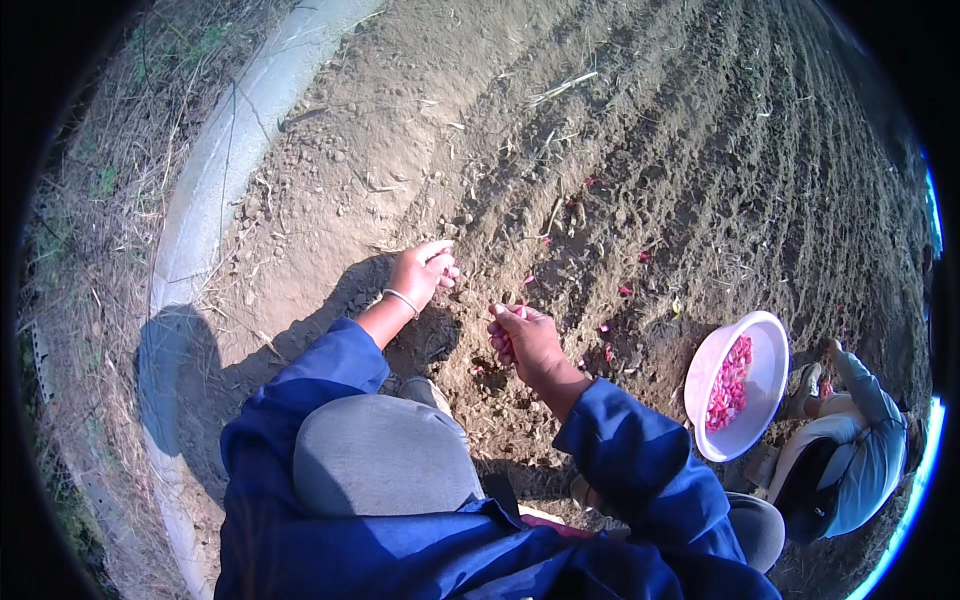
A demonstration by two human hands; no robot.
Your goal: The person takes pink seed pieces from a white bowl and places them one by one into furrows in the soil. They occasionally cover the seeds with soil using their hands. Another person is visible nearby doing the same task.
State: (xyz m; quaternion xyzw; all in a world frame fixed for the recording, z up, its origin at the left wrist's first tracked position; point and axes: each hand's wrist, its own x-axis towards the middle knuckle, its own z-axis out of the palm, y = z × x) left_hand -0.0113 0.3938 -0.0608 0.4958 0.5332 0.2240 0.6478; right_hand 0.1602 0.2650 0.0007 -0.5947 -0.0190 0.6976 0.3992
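My right hand (526,337), in a blue sleeve, is curled around several pink-red cloves that look like garlic, with one showing between thumb and fingers. To its left, my left hand (426,276) hovers above the soil, fingers bent and partly apart; a pale bracelet is on the wrist. Whether anything lies within its fingers cannot be told. More pink cloves (625,290) lie scattered in the furrows beyond my right hand. A pale plastic basin (776,360) on the right holds a heap of pink-red cloves (729,386).
Furrowed soil (720,150) stretches ahead and to the right. A curved concrete edging (199,195) runs along the left, with dry grass (97,225) beyond it. My bent knee (382,454) is below my hands. Another person (847,442) crouches right of the basin.
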